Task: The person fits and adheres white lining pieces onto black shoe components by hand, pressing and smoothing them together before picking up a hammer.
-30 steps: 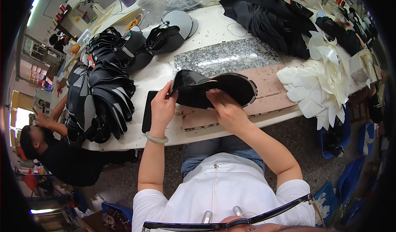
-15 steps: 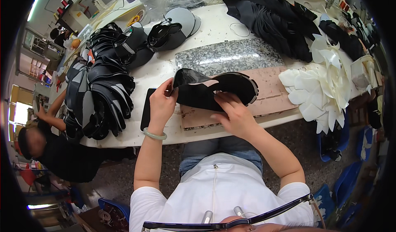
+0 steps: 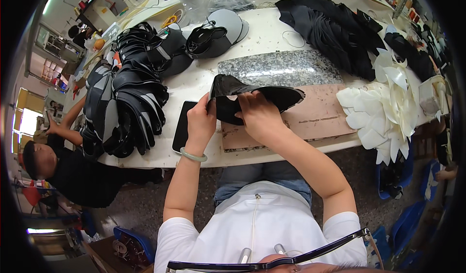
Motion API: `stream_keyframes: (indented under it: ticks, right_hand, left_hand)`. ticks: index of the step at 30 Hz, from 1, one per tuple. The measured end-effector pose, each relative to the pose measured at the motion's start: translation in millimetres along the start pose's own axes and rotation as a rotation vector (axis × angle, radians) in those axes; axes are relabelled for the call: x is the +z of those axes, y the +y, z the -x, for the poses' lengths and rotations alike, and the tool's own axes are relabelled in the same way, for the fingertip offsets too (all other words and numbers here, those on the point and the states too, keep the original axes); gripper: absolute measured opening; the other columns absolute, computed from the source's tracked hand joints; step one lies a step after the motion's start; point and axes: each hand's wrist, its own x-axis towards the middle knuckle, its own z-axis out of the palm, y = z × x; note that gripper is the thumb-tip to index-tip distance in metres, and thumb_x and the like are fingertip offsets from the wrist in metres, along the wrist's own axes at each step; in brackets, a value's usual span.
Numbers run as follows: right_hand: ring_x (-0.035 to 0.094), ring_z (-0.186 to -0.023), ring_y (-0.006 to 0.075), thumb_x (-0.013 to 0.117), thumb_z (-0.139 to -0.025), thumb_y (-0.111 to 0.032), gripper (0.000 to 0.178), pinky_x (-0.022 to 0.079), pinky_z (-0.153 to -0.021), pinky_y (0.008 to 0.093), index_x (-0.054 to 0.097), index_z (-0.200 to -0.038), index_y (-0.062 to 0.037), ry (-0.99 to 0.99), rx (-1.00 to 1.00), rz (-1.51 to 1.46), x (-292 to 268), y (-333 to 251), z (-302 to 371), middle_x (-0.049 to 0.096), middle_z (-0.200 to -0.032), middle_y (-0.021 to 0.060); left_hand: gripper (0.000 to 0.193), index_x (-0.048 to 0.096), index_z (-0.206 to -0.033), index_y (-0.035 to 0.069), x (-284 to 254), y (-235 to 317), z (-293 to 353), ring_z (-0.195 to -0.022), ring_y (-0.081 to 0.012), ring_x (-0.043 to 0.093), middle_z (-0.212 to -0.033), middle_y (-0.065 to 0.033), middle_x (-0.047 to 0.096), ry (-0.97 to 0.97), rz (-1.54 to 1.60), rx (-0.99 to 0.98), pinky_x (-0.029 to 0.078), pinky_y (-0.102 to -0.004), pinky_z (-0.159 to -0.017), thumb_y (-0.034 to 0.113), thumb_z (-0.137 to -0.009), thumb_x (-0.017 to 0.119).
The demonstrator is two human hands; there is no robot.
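Observation:
A black shoe upper (image 3: pixel 227 85), curved and hollow, is held a little above the pinkish-brown board (image 3: pixel 310 115) at the table's near side. My left hand (image 3: pixel 201 121), a pale green bangle on its wrist, pinches the upper's left end. My right hand (image 3: pixel 262 115) grips the near edge around its opening; the fingers bend over the edge and the thumb sits on the left. Part of the near side is hidden behind my right hand. Next to my left hand a dark phone (image 3: pixel 181 127) lies on the table.
Stacked black and grey shoe uppers (image 3: pixel 126 93) cover the table's left. Behind are black uppers with a grey piece (image 3: pixel 230 23). A speckled stone slab (image 3: pixel 281 65) adjoins the board. Black pieces (image 3: pixel 330 33) and white curved pieces (image 3: pixel 376 108) lie right. A person (image 3: pixel 73 171) is far left.
My right hand has moved left along the upper, from its middle to its opening, and its fingers have curled over the edge. The upper has tilted. The whole view has shifted slightly.

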Motion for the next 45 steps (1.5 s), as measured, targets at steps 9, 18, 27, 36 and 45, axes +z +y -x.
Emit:
stream_keyframes:
  ticks: [9, 18, 27, 36, 45]
  right_hand:
    - [0.057, -0.097, 0.0289, 0.067, -0.069, -0.010, 0.023, 0.054, -0.067, 0.0370, 0.061, -0.090, -0.0008, -0.020, -0.156, 0.310, -1.1, 12.2, -13.1, 0.060, -0.096, 0.0134]
    - [0.056, -0.107, 0.0393, 0.056, -0.092, -0.034, 0.044, 0.043, -0.094, 0.0409, 0.055, -0.121, -0.0008, -0.382, 0.165, -0.320, -27.8, 43.3, -45.5, 0.059, -0.116, 0.0258]
    - [0.042, -0.127, 0.0356, 0.065, -0.085, -0.037, 0.066, 0.032, -0.107, 0.0394, 0.041, -0.135, -0.0009, -0.532, 0.199, -0.114, -13.9, 43.8, -46.9, 0.048, -0.134, 0.0226]
    - [0.059, -0.105, 0.0356, 0.063, -0.083, -0.044, 0.054, 0.044, -0.094, 0.0392, 0.060, -0.116, -0.0009, -0.612, 0.186, -0.052, -7.0, 40.2, -54.6, 0.061, -0.113, 0.0241]
    - [0.062, -0.103, 0.0330, 0.068, -0.082, -0.028, 0.052, 0.048, -0.091, 0.0410, 0.053, -0.126, -0.0055, -0.526, 0.124, 0.043, 6.1, 41.8, -55.5, 0.065, -0.109, 0.0180]
  left_hand:
    - [0.037, 0.057, -0.114, -0.005, 7.4, 15.9, -7.7, -0.081, -0.0295, 0.064, -0.092, -0.0177, 0.064, -0.085, 0.109, 0.040, 0.051, -0.0362, -0.071, 0.002, -0.080, 0.066]
    - [0.042, 0.055, -0.120, 0.000, 10.7, 12.9, -16.0, -0.084, -0.0281, 0.064, -0.102, -0.0152, 0.063, 0.061, 0.017, 0.196, 0.052, -0.0339, -0.071, -0.004, -0.079, 0.062]
    - [0.056, 0.053, -0.124, 0.001, 6.9, -4.5, -5.8, -0.087, -0.0260, 0.061, -0.106, -0.0140, 0.062, -0.027, 0.041, 0.133, 0.050, -0.0332, -0.073, 0.010, -0.074, 0.076]
    - [0.061, 0.051, -0.126, 0.001, -0.2, -11.4, -1.5, -0.086, -0.0258, 0.060, -0.103, -0.0130, 0.060, -0.015, -0.017, 0.216, 0.050, -0.0342, -0.073, 0.011, -0.072, 0.078]
    - [0.065, 0.043, -0.130, -0.003, 7.7, -3.6, 1.9, -0.103, -0.0336, 0.054, -0.113, -0.0184, 0.055, -0.069, 0.031, 0.165, 0.045, -0.0414, -0.088, 0.011, -0.075, 0.075]
